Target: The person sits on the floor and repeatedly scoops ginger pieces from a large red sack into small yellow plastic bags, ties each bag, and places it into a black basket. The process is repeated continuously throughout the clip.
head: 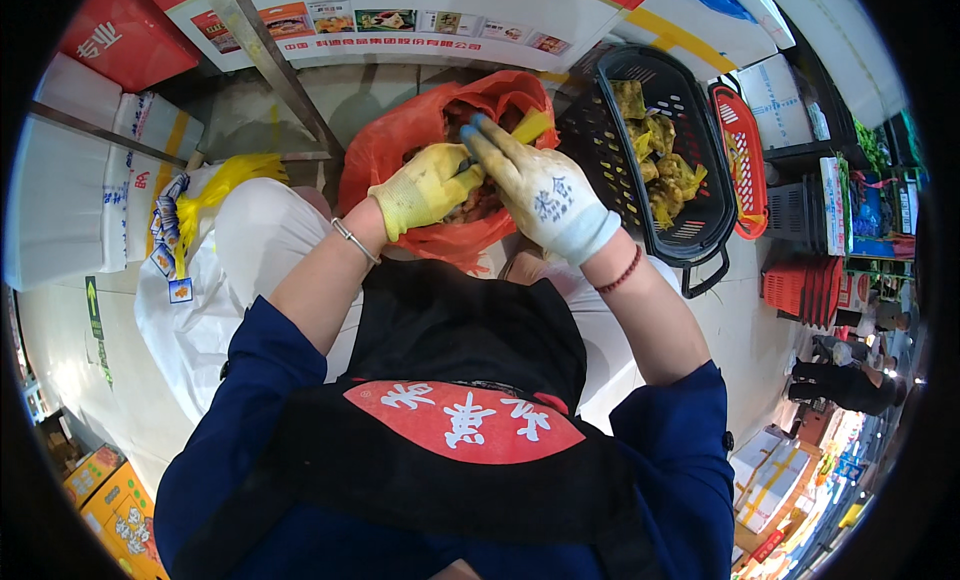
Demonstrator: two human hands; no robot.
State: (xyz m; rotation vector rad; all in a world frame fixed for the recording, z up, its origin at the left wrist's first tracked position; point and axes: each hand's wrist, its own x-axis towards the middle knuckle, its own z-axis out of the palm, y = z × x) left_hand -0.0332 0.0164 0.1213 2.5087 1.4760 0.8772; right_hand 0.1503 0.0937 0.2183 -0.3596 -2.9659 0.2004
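Note:
My left hand (pixel 429 184), in a yellow knit glove, is over an open red plastic bag (pixel 382 149), its fingers curled about a small dark object (pixel 466 164) that is mostly hidden. My right hand (pixel 536 182) wears a pale, stained glove with blue fingertips and bears printing. Its fingers lie straight and together against the left fingertips; whether they pinch anything is hidden. Brown knobbly pieces, apparently ginger root (pixel 459 122), fill the bag. A yellow strip (pixel 532 126) sticks out past my right hand; its material is unclear.
Right of the bag, a black plastic basket (pixel 675 239) holds several filled yellow mesh bags (pixel 671 182). Beyond it is a red basket (pixel 739 160). Tagged yellow mesh bags (pixel 199 205) hang by my left knee. A metal post (pixel 274 70) and a printed white box (pixel 420 44) stand ahead.

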